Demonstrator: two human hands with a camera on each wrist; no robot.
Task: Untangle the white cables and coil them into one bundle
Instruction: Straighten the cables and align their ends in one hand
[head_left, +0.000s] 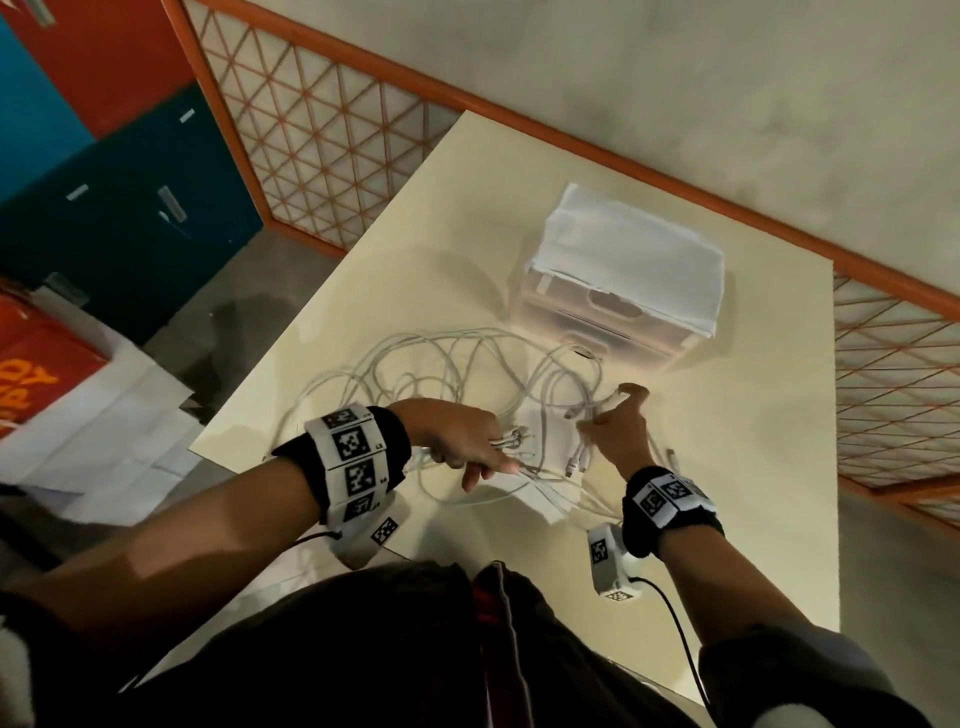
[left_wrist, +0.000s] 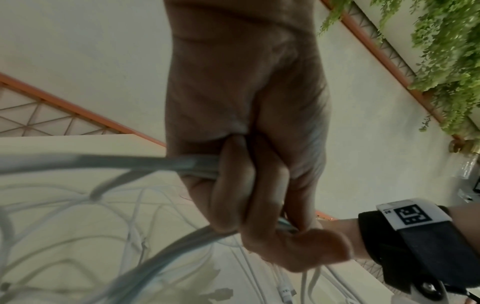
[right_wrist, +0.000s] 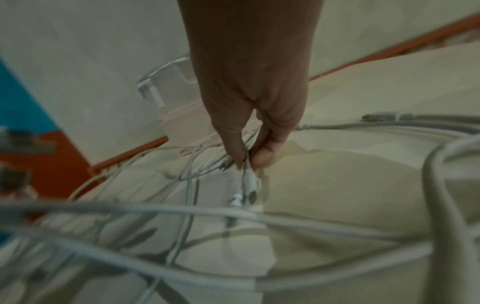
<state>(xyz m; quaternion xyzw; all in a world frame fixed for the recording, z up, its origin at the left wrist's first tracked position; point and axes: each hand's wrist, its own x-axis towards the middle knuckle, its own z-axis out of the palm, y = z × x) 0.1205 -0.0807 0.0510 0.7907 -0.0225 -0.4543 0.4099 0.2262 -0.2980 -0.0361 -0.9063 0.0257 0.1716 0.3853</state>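
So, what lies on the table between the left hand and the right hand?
In the head view, between the left hand and the right hand lie strands and plug ends of the white cables over a white sheet of paper on the table.

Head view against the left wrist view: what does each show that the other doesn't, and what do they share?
Only the head view shows the cloth-covered box at the far side of the table, the right hand pinching strands, and the white cables spread in loose, tangled loops.

Only the left wrist view shows the left hand from the palm side, fingers curled round several strands, plus hanging green plants.

Both show the left hand gripping cables, the table and the orange-trimmed wall.
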